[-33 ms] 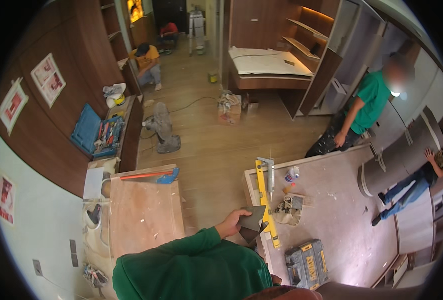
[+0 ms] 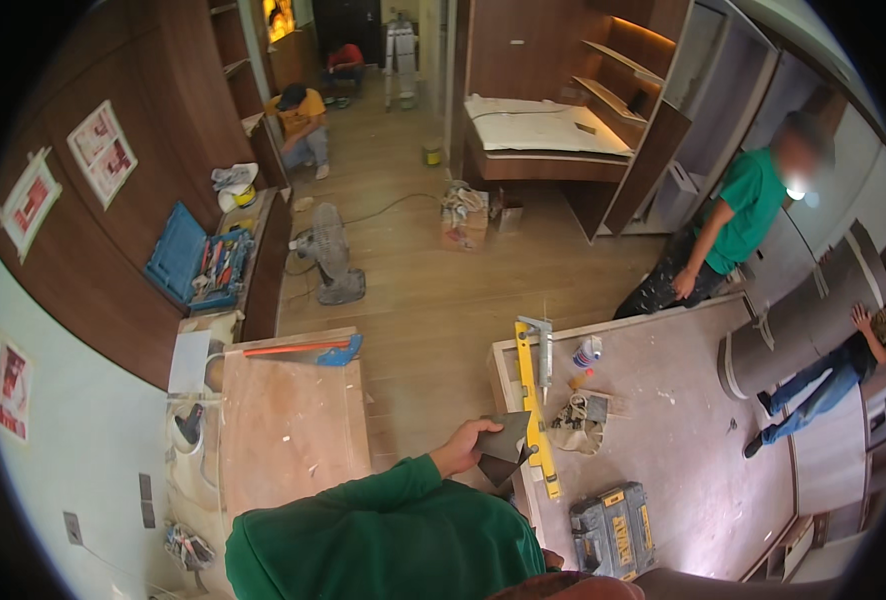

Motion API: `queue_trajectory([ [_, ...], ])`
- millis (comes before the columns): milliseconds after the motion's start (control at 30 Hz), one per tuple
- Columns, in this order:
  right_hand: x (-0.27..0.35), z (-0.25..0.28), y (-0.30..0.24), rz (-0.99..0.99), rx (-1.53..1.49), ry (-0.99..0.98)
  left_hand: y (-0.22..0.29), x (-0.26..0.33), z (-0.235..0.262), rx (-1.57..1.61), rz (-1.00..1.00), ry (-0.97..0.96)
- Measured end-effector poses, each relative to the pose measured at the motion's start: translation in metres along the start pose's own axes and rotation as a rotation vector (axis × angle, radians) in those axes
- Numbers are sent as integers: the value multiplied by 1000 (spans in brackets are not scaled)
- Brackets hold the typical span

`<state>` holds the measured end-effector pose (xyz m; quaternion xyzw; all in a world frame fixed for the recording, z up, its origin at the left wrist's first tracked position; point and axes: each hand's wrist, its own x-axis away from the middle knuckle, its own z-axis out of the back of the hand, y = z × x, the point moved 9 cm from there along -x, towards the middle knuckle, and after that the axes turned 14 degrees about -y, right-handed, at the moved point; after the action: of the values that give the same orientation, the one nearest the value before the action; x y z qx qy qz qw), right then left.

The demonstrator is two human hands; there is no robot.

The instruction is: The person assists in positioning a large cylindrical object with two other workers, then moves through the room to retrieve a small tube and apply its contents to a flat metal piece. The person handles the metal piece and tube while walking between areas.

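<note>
here the left hand (image 2: pixel 466 443) keeps a clenched grip on a dark sheet (image 2: pixel 506 445) beside the yellow level (image 2: pixel 535 412); right hand unseen.

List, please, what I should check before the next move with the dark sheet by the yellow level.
1. Left hand grips the dark grey sheet: ok.
2. Right hand in sight: not ok, out of view.
3. Yellow level lies flat near the board's left edge: ok.
4. Board beside the level uncluttered: not ok; caulking gun, cloth bundle and tool case lie there.
5. Sheet touching the level: cannot tell.
6. Co-worker in green shirt away from the sheet: ok.
</note>
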<state>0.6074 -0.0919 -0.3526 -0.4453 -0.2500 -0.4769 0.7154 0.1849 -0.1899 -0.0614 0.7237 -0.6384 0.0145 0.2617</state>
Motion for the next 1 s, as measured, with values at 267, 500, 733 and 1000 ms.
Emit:
queue_trajectory([
  [267, -17, 42, -44, -207, -904, -153, 37, 36, 52, 65, -154, 123],
  [500, -42, 61, -77, -165, -875, -191, 155, 32, 43, 218, -461, 73],
  [733, -33, 56, -84, -147, -864, -135, 384, 59, -96, 131, -857, -151],
  [1000, -11, 3, -14, -246, -983, -115, 356, 40, -132, -84, -773, -266],
])
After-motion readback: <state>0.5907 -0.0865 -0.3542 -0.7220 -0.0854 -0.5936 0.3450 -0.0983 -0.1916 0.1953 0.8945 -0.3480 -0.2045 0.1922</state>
